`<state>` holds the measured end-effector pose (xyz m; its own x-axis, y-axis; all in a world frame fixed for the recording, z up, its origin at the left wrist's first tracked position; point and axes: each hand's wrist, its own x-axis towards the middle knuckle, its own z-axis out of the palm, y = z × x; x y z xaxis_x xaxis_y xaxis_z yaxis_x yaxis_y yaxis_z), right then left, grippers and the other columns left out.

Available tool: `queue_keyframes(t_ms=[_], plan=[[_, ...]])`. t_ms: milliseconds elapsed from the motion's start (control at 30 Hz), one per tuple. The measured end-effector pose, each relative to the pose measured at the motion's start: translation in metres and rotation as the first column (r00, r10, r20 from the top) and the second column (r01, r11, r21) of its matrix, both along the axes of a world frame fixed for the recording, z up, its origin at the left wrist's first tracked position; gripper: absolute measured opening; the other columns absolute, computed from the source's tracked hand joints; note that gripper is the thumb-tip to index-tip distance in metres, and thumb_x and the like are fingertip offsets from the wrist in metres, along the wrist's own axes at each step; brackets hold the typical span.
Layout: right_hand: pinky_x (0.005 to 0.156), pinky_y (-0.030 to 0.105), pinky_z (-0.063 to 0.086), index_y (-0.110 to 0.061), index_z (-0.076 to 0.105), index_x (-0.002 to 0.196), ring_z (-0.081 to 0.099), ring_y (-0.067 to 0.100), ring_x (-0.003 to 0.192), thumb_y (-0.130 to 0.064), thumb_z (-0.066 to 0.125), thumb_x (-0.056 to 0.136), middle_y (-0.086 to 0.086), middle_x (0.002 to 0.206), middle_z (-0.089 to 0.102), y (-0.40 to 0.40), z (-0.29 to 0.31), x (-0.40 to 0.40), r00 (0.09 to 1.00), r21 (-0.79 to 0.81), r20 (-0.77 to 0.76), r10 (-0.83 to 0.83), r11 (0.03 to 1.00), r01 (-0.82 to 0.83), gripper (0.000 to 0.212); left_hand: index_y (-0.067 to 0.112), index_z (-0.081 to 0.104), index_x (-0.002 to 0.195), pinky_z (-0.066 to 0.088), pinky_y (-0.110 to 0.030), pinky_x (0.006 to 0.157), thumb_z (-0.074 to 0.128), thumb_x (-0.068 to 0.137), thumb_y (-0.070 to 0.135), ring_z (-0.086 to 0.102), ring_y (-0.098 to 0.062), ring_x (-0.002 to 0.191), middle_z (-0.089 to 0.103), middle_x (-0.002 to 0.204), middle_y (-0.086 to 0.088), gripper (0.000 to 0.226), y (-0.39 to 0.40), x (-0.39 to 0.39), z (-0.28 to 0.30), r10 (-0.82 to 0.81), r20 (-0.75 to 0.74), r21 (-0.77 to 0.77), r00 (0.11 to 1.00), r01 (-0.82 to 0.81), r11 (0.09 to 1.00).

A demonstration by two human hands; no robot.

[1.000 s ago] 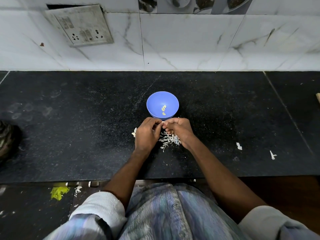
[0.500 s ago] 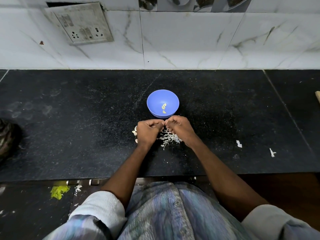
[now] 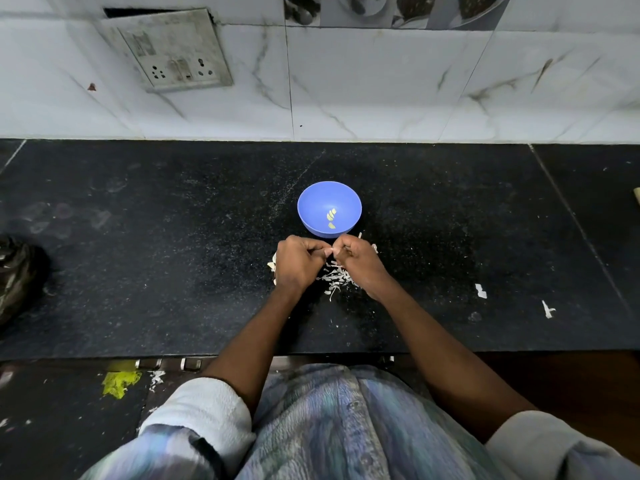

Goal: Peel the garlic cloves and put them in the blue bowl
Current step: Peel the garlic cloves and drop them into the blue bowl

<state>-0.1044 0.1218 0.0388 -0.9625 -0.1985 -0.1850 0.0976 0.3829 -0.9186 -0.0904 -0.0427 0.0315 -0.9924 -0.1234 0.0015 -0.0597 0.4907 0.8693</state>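
Both hands met just in front of the small round blue plastic bowl (image 3: 329, 208) on the black speckled stone bench (image 3: 173, 271). The left hand (image 3: 298, 263) and right hand (image 3: 356, 259), fingers curled, apparently pinched one garlic clove (image 3: 328, 251), mostly hidden, over the heap of papery white skins (image 3: 337, 277), keeping waste outside the bowl, where peeled pale cloves (image 3: 331, 216) lay.
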Motion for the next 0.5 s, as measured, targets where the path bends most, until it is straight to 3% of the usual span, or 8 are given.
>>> queue_keyframes(t_ms=[100, 167, 233, 300, 367, 433, 500], plan=[[0.062, 0.032, 0.043, -0.018, 0.059, 0.082, 0.050, 0.008, 0.066, -0.005, 0.058, 0.094, -0.006, 0.073, 0.060, 0.007, -0.004, -0.002, 0.980, 0.225, -0.185, 0.077, 0.974, -0.034, 0.018, 0.005, 0.084, 0.088, 0.063, -0.029, 0.065, 0.079, 0.089, 0.002, 0.074, -0.018, 0.066, 0.079, 0.073, -0.008, 0.006, 0.005, -0.005, 0.005, 0.027, 0.271, 0.276, 0.962, -0.105, 0.955], [0.063, 0.032, 0.045, -0.019, 0.059, 0.082, 0.053, 0.008, 0.068, -0.004, 0.059, 0.094, -0.006, 0.074, 0.061, 0.009, -0.002, -0.004, 0.964, 0.259, -0.246, 0.100, 0.965, -0.035, 0.020, -0.008, 0.080, 0.095, 0.061, -0.022, 0.060, 0.069, 0.090, -0.011, 0.074, -0.018, 0.064, 0.078, 0.077, -0.015, 0.012, 0.011, -0.005, 0.009, 0.032, 0.458, 0.503, 0.888, -0.289, 0.815], [0.060, 0.026, 0.043, -0.017, 0.061, 0.082, 0.050, 0.005, 0.064, -0.003, 0.059, 0.093, -0.005, 0.073, 0.061, 0.008, 0.002, -0.005, 0.977, 0.225, -0.195, 0.082, 0.974, -0.036, 0.018, -0.010, 0.078, 0.097, 0.058, -0.019, 0.057, 0.064, 0.090, -0.015, 0.072, -0.012, 0.061, 0.077, 0.078, -0.014, 0.017, 0.015, 0.000, 0.011, 0.041, 0.496, 0.561, 0.867, -0.356, 0.747], [0.055, 0.022, 0.039, -0.011, 0.063, 0.080, 0.046, 0.006, 0.059, 0.001, 0.057, 0.090, 0.000, 0.069, 0.059, 0.002, 0.007, -0.003, 1.000, 0.077, -0.005, -0.004, 0.997, 0.004, 0.017, 0.000, 0.083, 0.093, 0.060, -0.025, 0.061, 0.071, 0.090, -0.008, 0.070, -0.010, 0.060, 0.078, 0.076, -0.008, 0.014, 0.013, 0.003, 0.006, 0.098, 0.283, 0.418, 0.954, -0.214, 0.883], [0.053, 0.022, 0.035, -0.008, 0.064, 0.080, 0.044, 0.010, 0.058, 0.006, 0.054, 0.087, 0.003, 0.064, 0.054, -0.003, 0.010, -0.002, 0.970, -0.142, 0.230, -0.079, 0.983, 0.114, 0.019, 0.012, 0.086, 0.090, 0.062, -0.029, 0.068, 0.079, 0.088, -0.001, 0.073, -0.008, 0.068, 0.080, 0.079, 0.004, 0.014, 0.006, 0.002, 0.000, 0.041, -0.034, 0.149, 0.999, -0.035, 0.988], [0.053, 0.022, 0.033, -0.008, 0.065, 0.084, 0.043, 0.012, 0.059, 0.005, 0.052, 0.094, 0.003, 0.063, 0.054, -0.005, 0.011, -0.006, 0.900, -0.316, 0.430, -0.068, 0.923, 0.221, 0.021, 0.018, 0.086, 0.090, 0.062, -0.031, 0.071, 0.079, 0.084, -0.002, 0.075, -0.009, 0.076, 0.081, 0.085, 0.008, 0.021, 0.001, -0.002, -0.003, -0.044, -0.239, -0.093, 0.970, 0.022, 0.995], [0.053, 0.020, 0.034, -0.009, 0.066, 0.090, 0.044, 0.010, 0.059, 0.001, 0.047, 0.101, 0.002, 0.064, 0.055, -0.004, 0.013, -0.009, 0.835, -0.386, 0.550, -0.018, 0.881, 0.273, 0.024, 0.018, 0.085, 0.094, 0.061, -0.030, 0.074, 0.076, 0.079, -0.006, 0.076, -0.014, 0.082, 0.081, 0.092, 0.005, 0.030, 0.001, -0.005, -0.002, -0.107, -0.334, -0.244, 0.937, 0.024, 0.970]])
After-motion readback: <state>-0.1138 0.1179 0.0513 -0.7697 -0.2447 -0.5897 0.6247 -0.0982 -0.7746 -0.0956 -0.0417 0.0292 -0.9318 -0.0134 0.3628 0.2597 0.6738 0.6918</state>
